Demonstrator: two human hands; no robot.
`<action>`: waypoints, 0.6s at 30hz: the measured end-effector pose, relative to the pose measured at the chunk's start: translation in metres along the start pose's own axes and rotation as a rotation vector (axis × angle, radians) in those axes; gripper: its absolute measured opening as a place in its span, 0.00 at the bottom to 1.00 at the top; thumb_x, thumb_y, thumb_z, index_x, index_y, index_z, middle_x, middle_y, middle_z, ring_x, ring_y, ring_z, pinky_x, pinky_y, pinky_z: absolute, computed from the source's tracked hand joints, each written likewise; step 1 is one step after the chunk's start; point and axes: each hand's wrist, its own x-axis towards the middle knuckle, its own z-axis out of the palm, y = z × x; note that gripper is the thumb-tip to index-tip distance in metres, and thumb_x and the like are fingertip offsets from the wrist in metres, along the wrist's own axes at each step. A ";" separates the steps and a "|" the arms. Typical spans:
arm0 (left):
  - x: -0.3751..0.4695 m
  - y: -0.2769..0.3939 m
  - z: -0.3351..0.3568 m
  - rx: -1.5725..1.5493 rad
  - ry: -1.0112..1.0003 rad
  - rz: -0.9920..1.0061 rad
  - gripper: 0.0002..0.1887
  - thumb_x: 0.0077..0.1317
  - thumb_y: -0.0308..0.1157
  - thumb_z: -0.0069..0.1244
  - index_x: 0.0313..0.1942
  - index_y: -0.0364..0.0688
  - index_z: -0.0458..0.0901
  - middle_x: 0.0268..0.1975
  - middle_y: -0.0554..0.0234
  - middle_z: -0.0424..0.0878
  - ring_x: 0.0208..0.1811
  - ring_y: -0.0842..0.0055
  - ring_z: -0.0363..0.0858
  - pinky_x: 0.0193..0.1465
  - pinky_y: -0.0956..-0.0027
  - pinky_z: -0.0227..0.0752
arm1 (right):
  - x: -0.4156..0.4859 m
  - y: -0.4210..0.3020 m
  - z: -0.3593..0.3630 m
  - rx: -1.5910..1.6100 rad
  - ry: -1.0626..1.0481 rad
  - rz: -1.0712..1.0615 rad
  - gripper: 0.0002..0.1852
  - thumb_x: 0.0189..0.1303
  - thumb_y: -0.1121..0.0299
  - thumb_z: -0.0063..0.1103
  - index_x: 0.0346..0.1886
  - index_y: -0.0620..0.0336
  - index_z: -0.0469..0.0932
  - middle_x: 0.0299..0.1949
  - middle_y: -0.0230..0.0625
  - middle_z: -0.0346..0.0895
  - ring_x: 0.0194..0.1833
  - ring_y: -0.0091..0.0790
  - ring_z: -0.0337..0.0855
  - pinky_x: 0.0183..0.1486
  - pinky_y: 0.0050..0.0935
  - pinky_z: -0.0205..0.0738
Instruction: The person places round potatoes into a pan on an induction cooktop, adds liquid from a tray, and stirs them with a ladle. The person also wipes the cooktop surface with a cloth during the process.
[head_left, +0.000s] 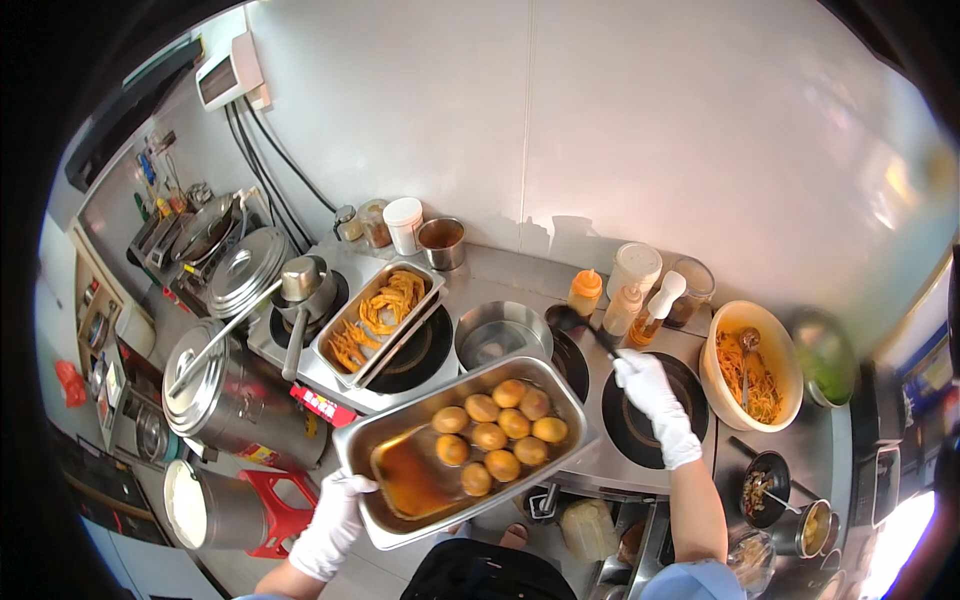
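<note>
My left hand (331, 521), in a white glove, grips the near left rim of a stainless steel food pan (469, 525). The pan tilts down to the left. Brown sauce (412, 474) pools at its left end, and several brown braised eggs (489, 436) lie toward its right side. My right hand (656, 405), gloved too, is closed around the handle of a black ladle (600, 339). The ladle's bowl is beyond the pan, near the squeeze bottles. A round steel bowl (501, 330) stands just behind the pan, partly hidden by it.
A steel tray of chicken feet and other brown food (380, 319) rests over a black burner. Squeeze bottles (621, 313) line the wall. To the right are a tub of shredded vegetables (716, 367) and a frying pan (766, 469). Lidded stockpots (251, 405) stand left, beside a red stool (281, 501).
</note>
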 end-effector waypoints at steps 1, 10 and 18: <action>0.002 0.015 -0.010 0.009 0.004 0.024 0.19 0.50 0.17 0.49 0.45 0.30 0.80 0.41 0.58 0.85 0.40 0.70 0.83 0.50 0.66 0.77 | 0.000 0.002 0.022 -0.257 0.157 -0.211 0.14 0.64 0.63 0.48 0.41 0.60 0.81 0.31 0.48 0.81 0.36 0.51 0.83 0.38 0.45 0.76; 0.069 0.097 -0.049 0.085 0.077 0.228 0.19 0.49 0.14 0.46 0.43 0.33 0.80 0.39 0.60 0.85 0.37 0.70 0.83 0.48 0.68 0.77 | -0.006 -0.022 0.108 -1.041 0.039 -0.401 0.04 0.54 0.70 0.54 0.25 0.55 0.77 0.19 0.35 0.76 0.23 0.35 0.80 0.22 0.35 0.72; 0.152 0.108 -0.018 0.143 -0.087 0.237 0.23 0.48 0.17 0.47 0.48 0.34 0.79 0.43 0.60 0.84 0.41 0.69 0.83 0.51 0.67 0.76 | -0.022 -0.027 0.092 -1.214 0.003 -0.395 0.04 0.56 0.69 0.56 0.27 0.56 0.78 0.18 0.32 0.74 0.22 0.32 0.78 0.20 0.32 0.69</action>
